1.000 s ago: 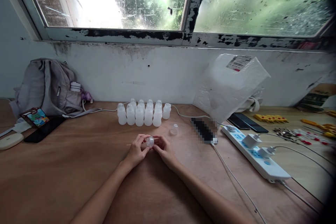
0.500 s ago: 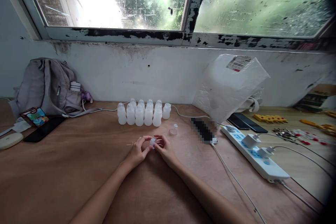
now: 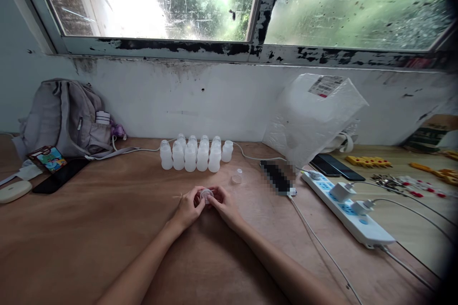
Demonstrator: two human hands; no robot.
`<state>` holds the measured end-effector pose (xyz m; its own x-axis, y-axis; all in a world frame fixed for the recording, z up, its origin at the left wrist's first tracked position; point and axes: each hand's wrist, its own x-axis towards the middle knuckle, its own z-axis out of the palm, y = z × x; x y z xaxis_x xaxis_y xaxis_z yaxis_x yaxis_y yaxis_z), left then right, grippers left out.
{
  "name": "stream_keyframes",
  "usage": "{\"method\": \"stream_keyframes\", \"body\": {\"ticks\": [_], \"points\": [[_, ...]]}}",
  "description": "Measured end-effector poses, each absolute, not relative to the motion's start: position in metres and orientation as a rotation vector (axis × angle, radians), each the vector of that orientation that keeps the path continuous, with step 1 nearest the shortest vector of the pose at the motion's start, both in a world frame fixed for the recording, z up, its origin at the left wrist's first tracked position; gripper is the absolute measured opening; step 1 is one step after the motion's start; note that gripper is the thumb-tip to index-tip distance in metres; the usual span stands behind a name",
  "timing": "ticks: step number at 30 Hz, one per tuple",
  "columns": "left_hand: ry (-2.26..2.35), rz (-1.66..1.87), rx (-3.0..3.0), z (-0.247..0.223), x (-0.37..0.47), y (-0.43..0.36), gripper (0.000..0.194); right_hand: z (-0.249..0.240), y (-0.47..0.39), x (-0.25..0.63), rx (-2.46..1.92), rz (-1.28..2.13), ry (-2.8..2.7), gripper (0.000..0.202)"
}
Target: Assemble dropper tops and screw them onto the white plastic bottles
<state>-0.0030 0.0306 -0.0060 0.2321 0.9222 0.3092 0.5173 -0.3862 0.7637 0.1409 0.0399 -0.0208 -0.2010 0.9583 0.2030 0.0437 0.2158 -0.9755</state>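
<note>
My left hand (image 3: 189, 205) and my right hand (image 3: 222, 205) meet in front of me, fingers closed around a small translucent round piece (image 3: 206, 194) that looks like a bottle collar or nipple. Its edge shows between thumbs and fingertips; the rest is hidden. Beyond them, several frosted white baby bottles (image 3: 191, 158) stand upright in close rows, most with clear tops. At their right end one bottle (image 3: 226, 151) has an uncovered neck. A small clear bottle top (image 3: 236, 177) rests on the table just past my right hand.
On the right are a phone (image 3: 277, 176) on a cable, a white power strip (image 3: 347, 209) with chargers, and a plastic bag (image 3: 315, 114) against the wall. A grey backpack (image 3: 64, 114) and a dark phone (image 3: 60, 177) sit left. A cable runs behind the bottles.
The round piece between my hands has turned, so its circular face points more toward me. My fingers have drawn in around it; the bottles have stayed put.
</note>
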Motion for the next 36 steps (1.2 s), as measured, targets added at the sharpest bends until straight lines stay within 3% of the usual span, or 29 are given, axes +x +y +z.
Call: {"method": "stream_keyframes", "body": {"ticks": [20,30,36], "points": [[1.439,1.002,2.105,-0.0103,0.0023,0.027,0.015,-0.0227,0.0372,0.1375,-1.078,0.926,-1.634,0.013],[1.402,1.05,2.031,-0.0116,0.001,0.0286,0.022,-0.0198,0.0361,0.1394,-1.063,1.03,-1.55,0.018],[1.466,0.99,2.066,-0.0124,0.0034,0.0276,0.024,-0.0209,0.035,0.1352,-1.131,0.945,-1.577,0.01]]}}
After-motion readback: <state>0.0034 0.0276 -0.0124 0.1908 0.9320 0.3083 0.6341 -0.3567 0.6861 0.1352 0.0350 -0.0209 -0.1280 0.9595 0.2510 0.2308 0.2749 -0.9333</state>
